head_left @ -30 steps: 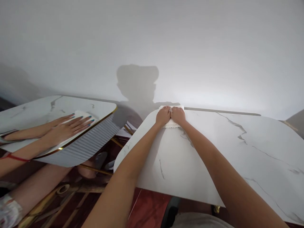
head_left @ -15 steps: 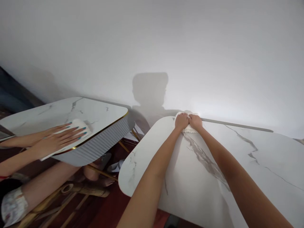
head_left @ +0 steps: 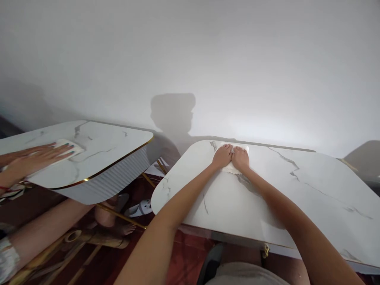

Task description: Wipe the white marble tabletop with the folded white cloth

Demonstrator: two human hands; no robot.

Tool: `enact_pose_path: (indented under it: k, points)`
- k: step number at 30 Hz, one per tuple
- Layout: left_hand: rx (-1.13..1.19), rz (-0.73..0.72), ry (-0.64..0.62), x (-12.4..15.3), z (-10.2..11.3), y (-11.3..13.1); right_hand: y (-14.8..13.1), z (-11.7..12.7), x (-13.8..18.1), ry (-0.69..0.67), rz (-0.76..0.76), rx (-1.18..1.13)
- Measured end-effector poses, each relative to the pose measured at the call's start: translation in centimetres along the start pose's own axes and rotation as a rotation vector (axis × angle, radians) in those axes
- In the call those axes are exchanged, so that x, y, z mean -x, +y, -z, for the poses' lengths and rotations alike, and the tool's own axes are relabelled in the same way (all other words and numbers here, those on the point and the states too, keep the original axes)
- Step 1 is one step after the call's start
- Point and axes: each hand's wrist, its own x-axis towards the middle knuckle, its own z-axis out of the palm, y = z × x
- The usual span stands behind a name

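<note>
My left hand [head_left: 222,156] and my right hand [head_left: 240,158] lie side by side, palms down, on a white folded cloth [head_left: 242,149] near the far edge of a white marble-look table [head_left: 297,198]. Both arms are stretched out across the tabletop. The fingers of both hands are bent down onto the cloth and press it against the table. Most of the cloth is hidden under my hands.
At the left stands a second marble-top table [head_left: 113,154] with a gold rim and ribbed side. Another person's hands [head_left: 35,158] press a white cloth [head_left: 74,149] on it. A white wall runs behind both tables. Gold table legs [head_left: 118,215] and a red floor lie between.
My hands and the cloth have shifted a little along the far edge of the table. The other person's hands have slid their cloth leftward on the other table.
</note>
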Motion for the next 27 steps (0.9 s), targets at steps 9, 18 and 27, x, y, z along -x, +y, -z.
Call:
enact_pose_path:
  k: [9,18,27]
  points:
    - [-0.077,-0.033,0.03,11.0,3.0,-0.2,-5.8,1.4,9.1,-0.074,0.08,-0.087]
    - [-0.152,0.101,0.071,21.9,5.8,3.4,-9.2,3.8,18.2,-0.101,0.254,-0.164]
    - [-0.134,0.023,-0.033,18.1,3.4,9.4,-2.1,5.1,19.2,-0.097,0.169,-0.139]
